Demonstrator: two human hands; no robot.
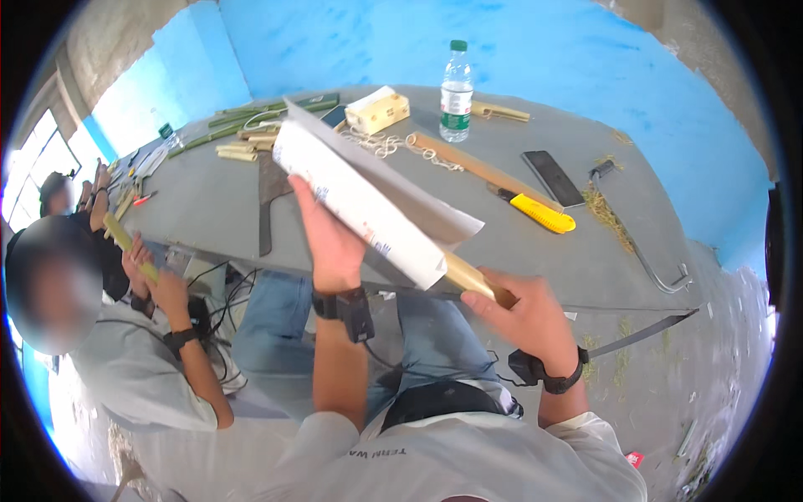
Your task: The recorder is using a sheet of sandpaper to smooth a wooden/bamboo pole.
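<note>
My right hand (527, 314) is closed around the near end of a pale bamboo piece (465, 274), which slants up and away to the left. Most of the bamboo lies hidden inside a folded sheet of sandpaper (351, 201), white with faint blue print outside and grey inside. My left hand (335, 243) holds the sheet from its left side, thumb side up against the paper; its other fingers are hidden behind. Both hands are above the near edge of the grey table (385, 268). Just beyond the left hand lies a cleaver (269, 201) with a dark blade.
On the table are a yellow utility knife (544, 212), bamboo length (485, 172), phone (553, 177), hacksaw (640, 226), water bottle (456, 96), pale box (376, 110) and white cord (386, 145). A long blade (640, 333) juts out beyond my right wrist. At left, a co-worker (159, 351) holds bamboo.
</note>
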